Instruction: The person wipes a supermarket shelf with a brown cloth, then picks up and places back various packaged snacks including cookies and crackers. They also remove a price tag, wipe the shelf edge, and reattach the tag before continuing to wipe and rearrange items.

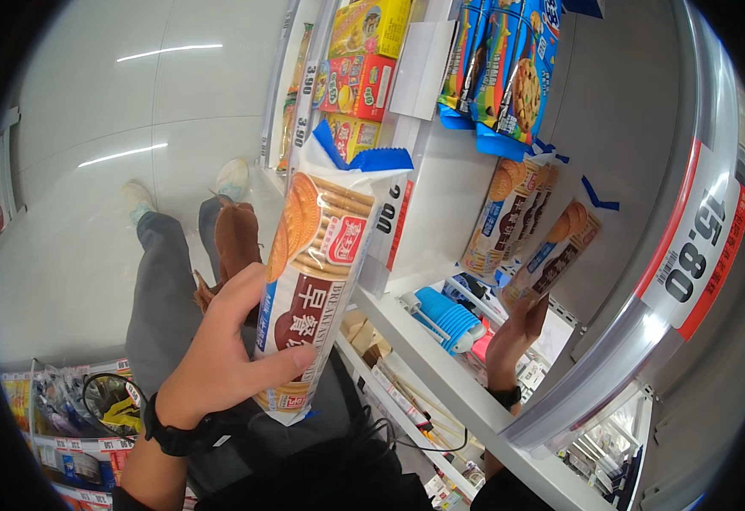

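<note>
My left hand, with a black band at the wrist, grips the lower half of a breakfast biscuit pack. The pack stands nearly upright before me, tilted a little right, its blue-edged top end uppermost. Over at the right, my right hand holds the lower end of a similar biscuit pack inside the shelf bay; some of its fingers are hidden. Just left of that pack, several more biscuit packs lean together on the shelf. Blue cookie bags are above them.
A white shelf edge runs between my arms. A curved clear price rail bows around the right side. Yellow and red boxes fill the neighbouring shelf. Light blue plastic items show lower down. Packaged goods sit on racks at lower left.
</note>
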